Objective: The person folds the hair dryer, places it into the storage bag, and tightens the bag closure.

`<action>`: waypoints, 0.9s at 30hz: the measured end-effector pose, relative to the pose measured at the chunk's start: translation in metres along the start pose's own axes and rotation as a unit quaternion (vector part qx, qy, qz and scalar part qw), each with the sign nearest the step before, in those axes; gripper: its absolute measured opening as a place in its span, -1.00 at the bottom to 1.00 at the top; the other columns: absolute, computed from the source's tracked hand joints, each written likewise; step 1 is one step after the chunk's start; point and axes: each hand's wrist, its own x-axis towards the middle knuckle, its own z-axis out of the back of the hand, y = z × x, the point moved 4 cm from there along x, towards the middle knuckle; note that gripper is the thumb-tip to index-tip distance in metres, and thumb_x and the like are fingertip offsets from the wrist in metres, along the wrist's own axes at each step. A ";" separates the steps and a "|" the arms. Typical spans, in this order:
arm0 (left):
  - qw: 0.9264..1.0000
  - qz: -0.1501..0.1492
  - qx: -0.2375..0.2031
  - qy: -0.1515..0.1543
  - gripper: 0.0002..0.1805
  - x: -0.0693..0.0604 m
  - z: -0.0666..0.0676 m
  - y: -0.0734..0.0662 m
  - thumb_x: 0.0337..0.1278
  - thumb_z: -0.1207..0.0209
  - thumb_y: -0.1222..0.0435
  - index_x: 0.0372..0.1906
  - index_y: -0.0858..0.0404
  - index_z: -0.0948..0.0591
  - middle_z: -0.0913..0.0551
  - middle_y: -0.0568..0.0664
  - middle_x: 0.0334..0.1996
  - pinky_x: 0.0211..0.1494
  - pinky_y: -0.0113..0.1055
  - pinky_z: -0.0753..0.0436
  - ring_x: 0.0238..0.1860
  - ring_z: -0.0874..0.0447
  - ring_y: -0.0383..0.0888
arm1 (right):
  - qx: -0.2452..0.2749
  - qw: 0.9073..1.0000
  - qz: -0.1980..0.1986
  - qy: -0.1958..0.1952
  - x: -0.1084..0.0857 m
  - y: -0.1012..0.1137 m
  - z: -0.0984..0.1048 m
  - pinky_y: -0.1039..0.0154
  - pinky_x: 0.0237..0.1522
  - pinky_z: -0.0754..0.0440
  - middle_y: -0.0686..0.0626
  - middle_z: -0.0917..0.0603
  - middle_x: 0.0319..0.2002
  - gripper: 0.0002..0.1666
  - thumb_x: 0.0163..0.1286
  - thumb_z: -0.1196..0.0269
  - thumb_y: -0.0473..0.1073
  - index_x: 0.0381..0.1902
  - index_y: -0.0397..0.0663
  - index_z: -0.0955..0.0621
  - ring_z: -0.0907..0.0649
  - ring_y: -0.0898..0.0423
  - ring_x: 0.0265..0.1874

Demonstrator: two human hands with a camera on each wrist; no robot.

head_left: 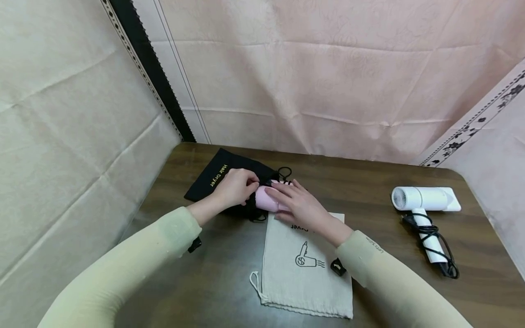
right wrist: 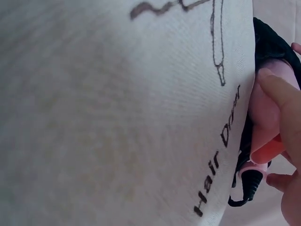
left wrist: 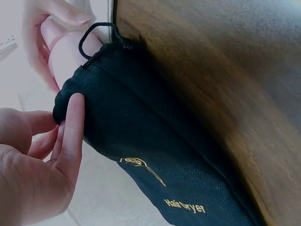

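Observation:
A pink hair dryer lies partly inside the mouth of a black drawstring pouch with gold "Hair Dryer" lettering. My left hand pinches the pouch's rim between thumb and fingers, clearer in the left wrist view. Over the dryer's exposed end lies my right hand, its fingers and thumb gripping the pink body. The pouch hides the rest of the dryer. In the right wrist view a black cord end shows beside the dryer.
A cream drawstring bag printed with a dryer lies flat beneath my right forearm. On the right of the wooden table rests a white hair dryer, its black cord wound round the handle. Pale cloth hangs behind.

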 end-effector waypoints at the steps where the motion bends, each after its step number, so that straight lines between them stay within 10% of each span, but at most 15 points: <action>1: 1.000 0.000 0.000 0.001 -0.80 0.000 0.000 0.000 0.55 -0.22 0.33 0.02 0.32 -0.78 -0.71 0.01 -0.43 -0.55 -0.36 -0.69 -0.66 -0.67 -0.20 | 0.002 1.000 -0.003 0.002 0.001 -0.001 0.000 -0.35 0.49 -0.37 -0.21 -0.50 0.51 -0.05 0.34 -0.56 0.02 0.59 -0.02 -0.44 -0.51 -0.18 0.48; 27: 0.997 0.028 -0.074 -0.002 -0.76 0.003 0.026 -0.010 0.57 -0.18 0.33 0.09 0.37 -0.75 -0.80 0.18 -0.23 -0.46 -0.33 -0.77 -0.45 -0.80 -0.02 | 0.004 0.996 0.011 -0.087 0.027 0.001 0.009 -0.27 0.50 -0.41 -0.13 -0.61 0.42 -0.17 0.33 -0.57 -0.13 0.50 -0.08 -0.52 -0.63 -0.06 0.38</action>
